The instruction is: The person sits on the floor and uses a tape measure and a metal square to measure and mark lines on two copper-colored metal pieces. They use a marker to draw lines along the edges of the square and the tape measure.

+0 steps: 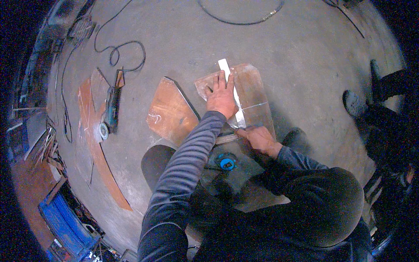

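My left hand (pixel 221 95) lies flat with its fingers spread, pressing a pale metal straightedge (pixel 239 114) onto a brown steel plate (pixel 255 89). A light line crosses the plate to the right of the straightedge. At the straightedge's near end, my right hand (pixel 261 139) is closed, fingers pinched together close to the plate. Whatever it grips is too small to make out. A second, angular steel plate (pixel 172 109) rests on the floor just left of my left forearm. Between my knees sits a small round blue object (pixel 227 164).
An angle grinder (pixel 113 107) with a looped black cord (pixel 140 46) lies to the left, by long rusty steel strips (pixel 109 168). Another cable (pixel 235 22) curves across the far floor. Blue metal (pixel 70 222) stands at lower left. A person's shoe (pixel 354 102) shows at right.
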`<state>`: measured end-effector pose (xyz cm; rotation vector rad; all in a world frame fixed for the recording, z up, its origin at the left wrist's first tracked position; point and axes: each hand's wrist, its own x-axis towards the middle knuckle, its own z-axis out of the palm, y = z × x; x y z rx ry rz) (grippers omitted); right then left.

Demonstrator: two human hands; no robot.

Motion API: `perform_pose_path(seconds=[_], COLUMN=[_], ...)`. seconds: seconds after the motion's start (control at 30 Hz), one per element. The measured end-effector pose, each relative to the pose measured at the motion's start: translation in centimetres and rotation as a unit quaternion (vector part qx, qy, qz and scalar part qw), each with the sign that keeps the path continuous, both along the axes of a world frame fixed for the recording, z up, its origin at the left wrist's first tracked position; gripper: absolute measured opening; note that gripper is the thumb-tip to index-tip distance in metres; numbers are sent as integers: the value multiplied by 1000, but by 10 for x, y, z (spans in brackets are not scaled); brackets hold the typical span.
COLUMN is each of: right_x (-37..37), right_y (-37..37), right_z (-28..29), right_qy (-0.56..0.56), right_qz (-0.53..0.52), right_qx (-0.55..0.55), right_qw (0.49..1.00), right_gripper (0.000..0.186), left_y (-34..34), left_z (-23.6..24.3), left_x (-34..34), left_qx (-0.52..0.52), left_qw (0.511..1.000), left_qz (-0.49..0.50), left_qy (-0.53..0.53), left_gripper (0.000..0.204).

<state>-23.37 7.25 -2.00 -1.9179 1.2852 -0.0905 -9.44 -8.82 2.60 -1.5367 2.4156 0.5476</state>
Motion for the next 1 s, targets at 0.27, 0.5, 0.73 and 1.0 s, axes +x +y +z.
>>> perform_pose_path(seconds=[0.27, 0.5, 0.73, 1.0], right_x=[3, -5, -80, -56], right_y=[0, -3, -54, -131], right_z=[5, 20, -13, 22], right_qy=[30, -79, -125, -86], right_qz=[-4, -104, -257, -261], right_qx=[15, 19, 137, -25], right_qw=[999, 991, 948, 961], right_gripper=[31, 42, 33, 28], left_y=[0, 2, 1, 1], left_z=[-10, -13, -13, -13], left_x=[4, 6, 1, 8], left_qx=[-22, -27, -26, -27], left_qw=[1000, 1000, 999, 999], left_qz=[-12, -4, -3, 2], left_qy=[5, 8, 29, 22], left_gripper=[119, 118, 114, 107])
